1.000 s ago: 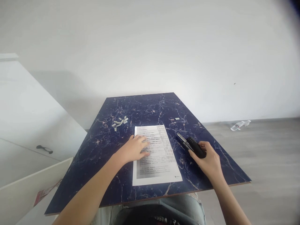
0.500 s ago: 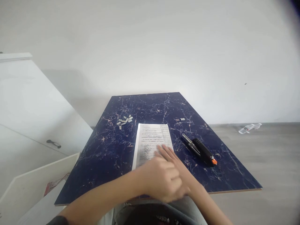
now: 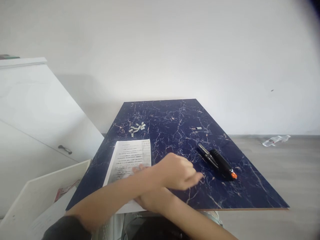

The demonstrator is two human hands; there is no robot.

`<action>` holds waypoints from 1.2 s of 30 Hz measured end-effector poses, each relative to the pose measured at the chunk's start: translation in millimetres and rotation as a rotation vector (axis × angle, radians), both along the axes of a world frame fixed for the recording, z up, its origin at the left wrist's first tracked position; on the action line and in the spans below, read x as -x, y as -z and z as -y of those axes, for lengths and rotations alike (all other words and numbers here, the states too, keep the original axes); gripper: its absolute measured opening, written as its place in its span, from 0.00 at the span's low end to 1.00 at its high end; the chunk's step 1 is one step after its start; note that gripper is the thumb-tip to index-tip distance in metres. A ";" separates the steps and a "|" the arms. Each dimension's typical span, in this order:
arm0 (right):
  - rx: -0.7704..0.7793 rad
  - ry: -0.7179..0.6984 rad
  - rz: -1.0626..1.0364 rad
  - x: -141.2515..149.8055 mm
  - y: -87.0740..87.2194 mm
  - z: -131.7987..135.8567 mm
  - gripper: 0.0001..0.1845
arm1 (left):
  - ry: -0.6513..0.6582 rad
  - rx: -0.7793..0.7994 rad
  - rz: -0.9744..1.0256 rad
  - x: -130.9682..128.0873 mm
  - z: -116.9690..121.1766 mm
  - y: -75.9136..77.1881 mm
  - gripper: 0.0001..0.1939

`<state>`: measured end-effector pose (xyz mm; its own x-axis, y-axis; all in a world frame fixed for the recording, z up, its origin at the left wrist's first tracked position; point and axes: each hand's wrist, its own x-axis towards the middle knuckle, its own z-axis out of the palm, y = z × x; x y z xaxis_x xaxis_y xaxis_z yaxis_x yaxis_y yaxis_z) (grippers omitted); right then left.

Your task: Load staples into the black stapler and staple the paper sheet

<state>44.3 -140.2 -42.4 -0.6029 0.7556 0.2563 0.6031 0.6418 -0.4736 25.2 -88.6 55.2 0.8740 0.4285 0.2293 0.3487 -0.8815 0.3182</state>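
The bench (image 3: 170, 133) has a dark blue, marbled top with pale veins and a brown edge. A printed sheet (image 3: 130, 156) lies partly under the right hand (image 3: 151, 196). Right of the left hand (image 3: 181, 173) rests a black stapler (image 3: 220, 163) with an orange end. Small pale strips (image 3: 137, 128) lie scattered beyond both hands, leftward; a single strip (image 3: 198, 128) lies beyond the left hand, rightward.

White wall (image 3: 165, 50) behind — grey floor (image 3: 270, 166), white cabinet (image 3: 42, 96).

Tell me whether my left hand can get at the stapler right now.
Probably yes: your left hand is crossed over your right forearm, and only bare tabletop shows between it and the stapler.
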 end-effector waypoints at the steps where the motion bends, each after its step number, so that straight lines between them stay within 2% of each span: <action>1: -0.008 -0.032 0.000 4.2 -5.2 0.2 0.37 | 0.008 0.023 0.018 0.8 -13.1 -0.4 0.29; 4: -0.015 -0.167 0.024 7.4 -21.7 -0.9 0.36 | -0.066 0.159 -0.008 13.2 -42.4 9.4 0.30; 7: -0.060 -0.263 0.030 -8.5 -36.3 -0.4 0.30 | -0.190 0.301 -0.091 30.8 -58.7 29.5 0.32; 10: -0.099 -0.302 -0.061 -40.1 -45.8 -7.9 0.18 | -0.359 0.275 -0.132 41.9 -68.6 50.9 0.31; 12: -0.124 -0.208 -0.074 -63.8 -47.9 -23.3 0.15 | -0.418 0.222 -0.153 43.8 -73.3 61.8 0.29; 13: -0.128 -0.111 -0.064 -74.8 -47.7 -33.5 0.16 | -0.413 0.197 -0.168 43.5 -75.2 65.6 0.25; 15: -0.104 0.115 -0.027 -92.7 -45.5 -54.3 0.16 | -0.376 0.154 -0.213 41.6 -77.8 69.2 0.15; 17: -0.082 0.252 -0.001 -103.1 -41.2 -69.7 0.16 | -0.363 0.122 -0.257 39.8 -78.7 68.7 0.09; 19: -0.058 0.292 -0.017 -105.8 -35.4 -76.0 0.16 | -0.375 0.116 -0.288 39.3 -78.7 66.7 0.09; 23: -0.001 0.271 -0.096 -101.1 -25.6 -71.0 0.16 | -0.335 0.109 -0.288 42.5 -78.4 65.8 0.07; 26: -0.023 0.273 -0.126 -102.4 -28.3 -67.2 0.18 | -0.329 0.102 -0.252 45.3 -77.7 68.8 0.08; 28: -0.091 0.332 -0.151 -109.4 -36.0 -67.1 0.17 | -0.335 0.081 -0.202 46.1 -76.6 70.6 0.11; 32: -0.329 0.570 -0.139 -139.9 -56.2 -63.8 0.13 | -0.313 -0.005 -0.116 45.6 -74.3 72.0 0.25; 36: -0.462 0.851 -0.050 -185.6 -63.5 -41.5 0.07 | -0.323 -0.054 -0.052 44.9 -73.9 74.2 0.28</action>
